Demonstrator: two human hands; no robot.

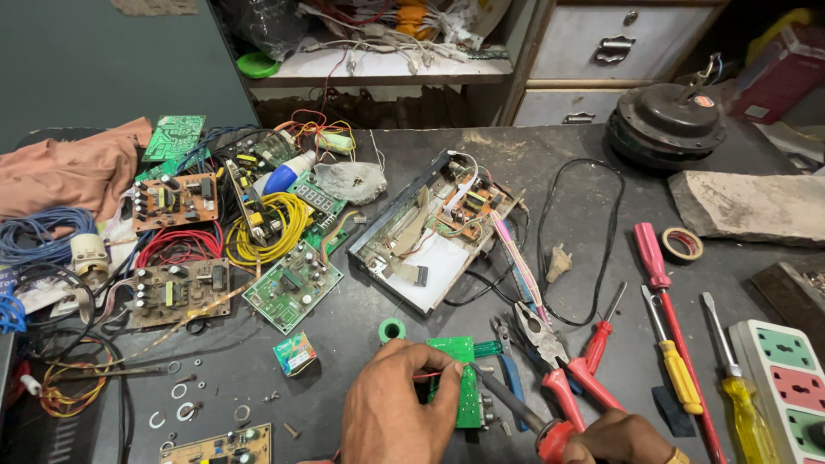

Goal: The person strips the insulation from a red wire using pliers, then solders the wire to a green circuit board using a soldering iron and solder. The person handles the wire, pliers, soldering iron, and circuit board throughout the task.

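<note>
**Two hands at a small green board, low centre of the tabletop**

- Small green circuit board [465,378] lies flat at the near edge of the dark tabletop [567,163], just below a green tape roll [392,329] and left of the red-handled pliers [554,361].
- Left hand [400,408]: curled, fingers bent down over the board's left edge, thumb and forefinger pinched close at a thin red wire [425,375]. Whether the wire is truly gripped or only pressed is hard to tell. The hand covers the board's left side.
- Right hand [620,438]: closed around the red handle of a dark-shafted tool [507,397]; the shaft slants up-left, its tip at the board's upper edge beside the left fingertips. Most of this hand is cut off by the lower frame edge; the kind of tool is not certain.
- Lower end of the board is partly hidden by the tool shaft and the frame edge.
- Just right: a red screwdriver [599,335], two yellow-handled screwdrivers [679,365], a long red-handled tool [666,309], a white power strip [786,378] cut off at the frame edge.
- Above: an opened device chassis [430,232] with boards and wires showing.
- Far left: loose circuit boards [292,288], coils of yellow, red and blue wire, washers, an orange cloth [69,167]. Detail in the tangle is hard to separate.
</note>
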